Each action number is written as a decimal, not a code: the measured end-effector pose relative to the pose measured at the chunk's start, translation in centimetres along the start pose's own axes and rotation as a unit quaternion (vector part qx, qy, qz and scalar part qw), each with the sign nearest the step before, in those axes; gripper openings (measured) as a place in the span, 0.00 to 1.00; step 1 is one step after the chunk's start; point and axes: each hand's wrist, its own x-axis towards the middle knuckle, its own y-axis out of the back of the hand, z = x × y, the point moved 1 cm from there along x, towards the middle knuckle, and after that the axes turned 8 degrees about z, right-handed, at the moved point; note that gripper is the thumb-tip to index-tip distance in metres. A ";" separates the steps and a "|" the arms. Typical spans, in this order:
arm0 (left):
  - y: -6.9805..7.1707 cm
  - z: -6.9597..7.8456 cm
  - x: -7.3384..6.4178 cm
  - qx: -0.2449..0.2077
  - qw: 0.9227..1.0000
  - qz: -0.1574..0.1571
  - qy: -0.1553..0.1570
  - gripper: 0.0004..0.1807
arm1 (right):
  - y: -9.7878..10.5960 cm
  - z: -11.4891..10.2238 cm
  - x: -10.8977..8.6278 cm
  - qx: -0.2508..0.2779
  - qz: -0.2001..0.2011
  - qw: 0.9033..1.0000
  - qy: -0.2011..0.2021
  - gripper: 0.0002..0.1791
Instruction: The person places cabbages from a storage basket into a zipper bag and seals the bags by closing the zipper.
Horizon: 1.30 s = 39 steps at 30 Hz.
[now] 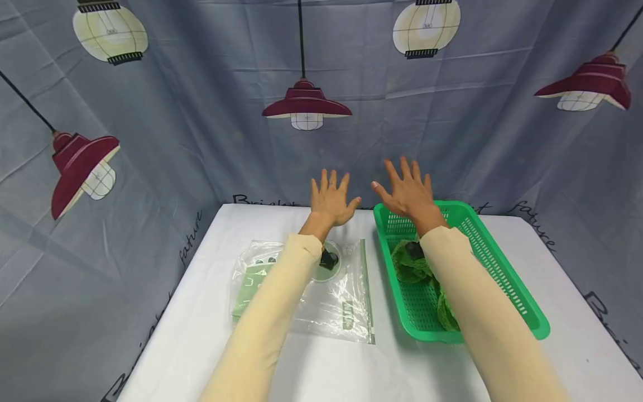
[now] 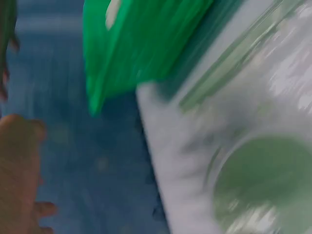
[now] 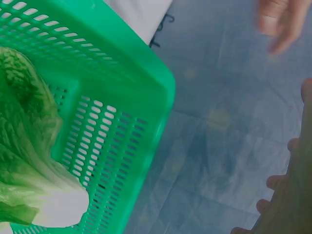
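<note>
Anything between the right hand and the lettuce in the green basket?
Only the far wall of the green basket stands between the right hand and the lettuce in the right wrist view. It's open on top, and nothing visible covers the lettuce.

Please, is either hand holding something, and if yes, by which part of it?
Nothing is held: the left hand and right hand are both spread open and empty.

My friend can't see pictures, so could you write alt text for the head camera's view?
A person's left hand and right hand are held out empty, fingers spread, near the far edge of a white table. On it, a clear plastic bag lies at left and a green basket holding leafy vegetables stands at right. Behind hangs grey-blue cloth printed with lamps.
</note>
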 end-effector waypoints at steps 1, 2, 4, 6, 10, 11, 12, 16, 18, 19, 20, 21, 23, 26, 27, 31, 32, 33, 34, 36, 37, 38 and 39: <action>-0.6 0.5 -0.5 0.000 1.000 -0.002 -0.009 0.41 | -0.1 0.1 -0.3 0.001 0.003 1.000 0.005 0.47; -1.2 1.0 -1.2 0.004 1.000 -0.004 -0.016 0.41 | -0.2 0.2 -0.5 0.005 0.006 1.000 0.009 0.47; -2.8 2.1 -2.8 0.006 1.000 -0.016 -0.025 0.41 | -0.4 0.4 -1.1 0.010 0.006 1.000 0.016 0.47; -4.4 3.0 -4.5 0.015 0.999 -0.031 -0.023 0.41 | -0.5 0.6 -1.7 0.021 0.004 0.999 0.023 0.47; -7.9 4.6 -7.6 0.036 0.997 -0.075 0.004 0.44 | -0.5 0.8 -2.6 0.048 0.006 0.998 0.033 0.45; -8.6 4.9 -8.3 0.042 0.995 -0.086 0.010 0.45 | -0.5 0.9 -2.8 0.053 0.009 0.998 0.035 0.45; -9.1 5.1 -8.9 0.045 0.994 -0.097 0.014 0.44 | -0.4 0.8 -3.0 0.057 0.013 0.998 0.037 0.44; -10.5 5.4 -10.9 0.019 0.992 -0.127 0.022 0.31 | -0.4 0.4 -4.1 0.067 0.023 0.996 0.056 0.43; -10.7 5.1 -11.5 -0.024 0.992 -0.123 0.028 0.23 | -0.5 -0.1 -4.8 0.073 0.026 0.995 0.068 0.41; -10.7 4.8 -11.8 -0.050 0.991 -0.118 0.032 0.20 | -0.5 -0.4 -5.1 0.078 0.027 0.994 0.075 0.41; -10.7 4.5 -12.1 -0.077 0.990 -0.111 0.033 0.17 | -0.6 -0.7 -5.5 0.082 0.027 0.993 0.080 0.40; -10.6 4.1 -12.4 -0.105 0.989 -0.103 0.034 0.15 | -0.7 -1.0 -5.9 0.087 0.026 0.992 0.085 0.39; -10.3 3.1 -13.0 -0.158 0.983 -0.085 0.030 0.14 | -0.8 -2.0 -6.8 0.097 0.024 0.990 0.100 0.38; -9.9 1.7 -13.8 -0.220 0.974 -0.060 0.020 0.17 | -1.1 -3.8 -8.3 0.106 0.019 0.986 0.126 0.36; -9.7 1.2 -14.1 -0.233 0.971 -0.052 0.019 0.17 | -1.2 -4.4 -8.9 0.106 0.020 0.985 0.137 0.36; -8.7 -0.2 -15.2 -0.258 0.966 -0.018 0.020 0.18 | -2.2 -6.9 -11.5 0.087 0.010 0.982 0.167 0.33; -8.5 -0.5 -15.5 -0.263 0.965 -0.011 0.020 0.17 | -2.6 -7.5 -12.3 0.079 0.001 0.982 0.172 0.33; -8.2 -0.7 -15.6 -0.266 0.964 -0.004 0.019 0.17 | -3.1 -8.0 -13.0 0.069 -0.009 0.982 0.175 0.32; -8.0 -0.8 -15.8 -0.269 0.963 0.002 0.018 0.17 | -3.5 -8.6 -13.6 0.060 -0.024 0.982 0.177 0.31; -7.5 -1.0 -16.1 -0.277 0.961 0.013 0.018 0.17 | -4.7 -9.5 -14.8 0.044 -0.052 0.982 0.178 0.28; -7.3 -1.1 -16.2 -0.281 0.959 0.017 0.019 0.16 | -5.3 -9.8 -15.3 0.035 -0.067 0.981 0.178 0.27; -7.1 -1.1 -16.3 -0.286 0.958 0.021 0.019 0.16 | -5.8 -10.1 -15.7 0.029 -0.078 0.981 0.176 0.27; -6.9 -1.1 -16.4 -0.288 0.957 0.023 0.020 0.17 | -6.4 -10.3 -16.0 0.020 -0.082 0.981 0.176 0.26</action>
